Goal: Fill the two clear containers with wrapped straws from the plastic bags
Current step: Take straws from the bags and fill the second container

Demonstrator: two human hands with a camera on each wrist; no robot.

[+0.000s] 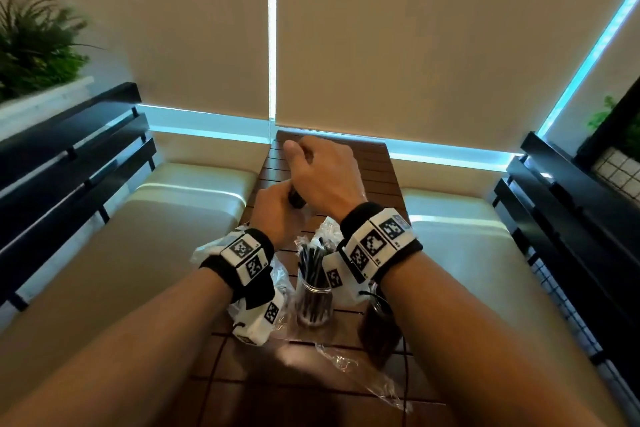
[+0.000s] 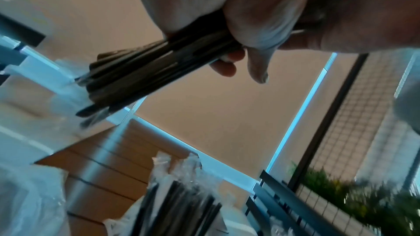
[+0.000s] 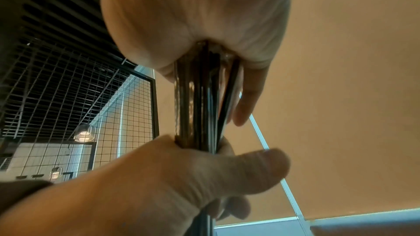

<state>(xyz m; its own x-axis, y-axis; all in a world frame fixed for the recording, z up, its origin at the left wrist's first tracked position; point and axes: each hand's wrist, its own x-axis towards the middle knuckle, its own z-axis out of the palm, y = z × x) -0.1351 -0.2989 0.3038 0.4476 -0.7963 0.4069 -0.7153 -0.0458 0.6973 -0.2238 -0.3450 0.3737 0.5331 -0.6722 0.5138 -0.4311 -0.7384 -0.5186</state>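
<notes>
Above the middle of the table [image 1: 388, 177], both hands gripped one bundle of straws [image 2: 145, 71].

The left hand [image 1: 273, 208] was curled round the bundle's lower part and the right hand [image 1: 325, 173] was curled round its upper part, well above the tabletop. The straws were dark, in clear wrappers, and packed tight between the two fists. Nearer the table's near edge, a clear container [image 1: 313, 302] stood upright, holding wrapped straws with their ends sticking out of the top. Just to its right stood a second container [image 1: 379, 333], mostly hidden behind the right wrist. Crumpled plastic bags [image 1: 349, 367] lay around both containers, on the left and toward the near edge.
</notes>
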